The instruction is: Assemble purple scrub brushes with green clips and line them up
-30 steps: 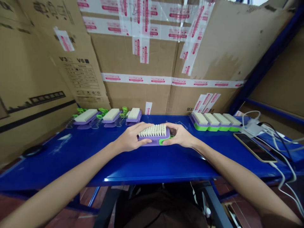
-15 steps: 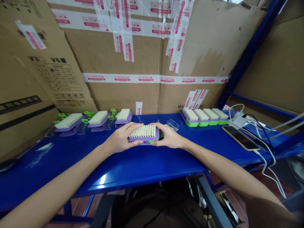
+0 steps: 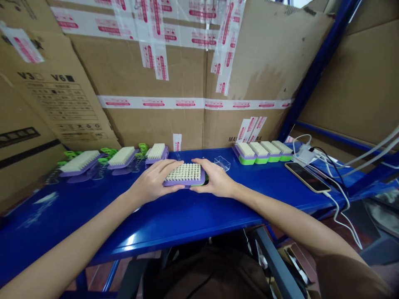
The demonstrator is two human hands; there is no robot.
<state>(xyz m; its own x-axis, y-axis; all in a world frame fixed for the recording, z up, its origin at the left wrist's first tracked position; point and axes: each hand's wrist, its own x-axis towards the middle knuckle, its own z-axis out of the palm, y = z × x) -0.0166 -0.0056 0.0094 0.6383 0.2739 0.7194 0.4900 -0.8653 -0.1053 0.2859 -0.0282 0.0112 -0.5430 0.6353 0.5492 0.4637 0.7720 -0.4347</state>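
Note:
Between my two hands is a purple brush block [image 3: 183, 174] with cream bristles facing up and some green at its lower right edge. My left hand [image 3: 150, 181] grips its left end, thumb along the front. On its right end my right hand [image 3: 218, 178] is closed, thumb at the front and fingers behind. To the left on the blue table [image 3: 187, 211] lie three purple blocks with cream bristles [image 3: 80, 161] [image 3: 122, 156] [image 3: 156, 152], with green clips [image 3: 108, 154] and clear coiled pieces near them. A row of several green-based bristle blocks [image 3: 261, 152] stands at the right.
A small clear plastic box [image 3: 222, 163] sits behind my right hand. A phone [image 3: 307, 177] with white cables [image 3: 338, 211] and a charger [image 3: 304, 154] lies at the right. Taped cardboard [image 3: 174, 120] stands along the back; blue frame posts [image 3: 318, 70] rise at the right.
The view has shifted slightly, so most things appear further left. The green part under the held block now sits closer to the purple body. Both hands keep their hold.

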